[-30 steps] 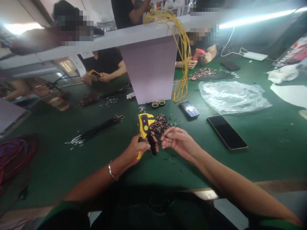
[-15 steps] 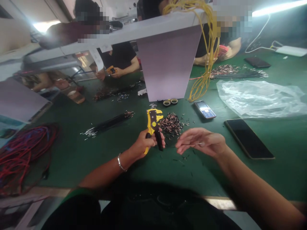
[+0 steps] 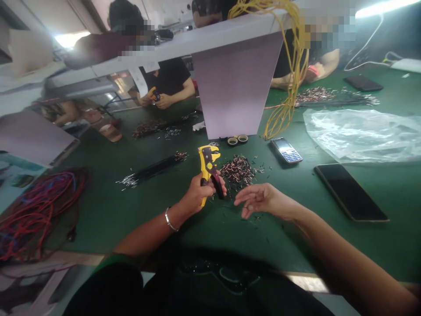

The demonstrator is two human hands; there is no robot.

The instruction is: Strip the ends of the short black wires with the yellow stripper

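My left hand (image 3: 199, 192) is wrapped round the handles of a yellow and black wire stripper (image 3: 208, 169), whose jaws point away from me. To its right, my right hand (image 3: 258, 201) is held over the green table, thumb and fingertips drawn together towards the stripper. A thin dark line shows at those fingertips, too small to make out. Behind the hands lies a heap of short copper-tipped black pieces (image 3: 238, 170). A bundle of black wires (image 3: 154, 170) with bare ends rests on the left.
Red and blue cables (image 3: 42, 210) are coiled at far left. On the right are a keypad phone (image 3: 287, 150), a large dark phone (image 3: 351, 192) and a clear plastic bag (image 3: 362, 134). Tape rolls (image 3: 237, 140) sit by a white panel (image 3: 235, 87). Yellow cables (image 3: 286, 105) hang down. People work opposite.
My right hand has turned palm-down and shifted slightly left; the thin wire across its palm no longer shows there. My left hand still holds the stripper. The whole view has shifted slightly.
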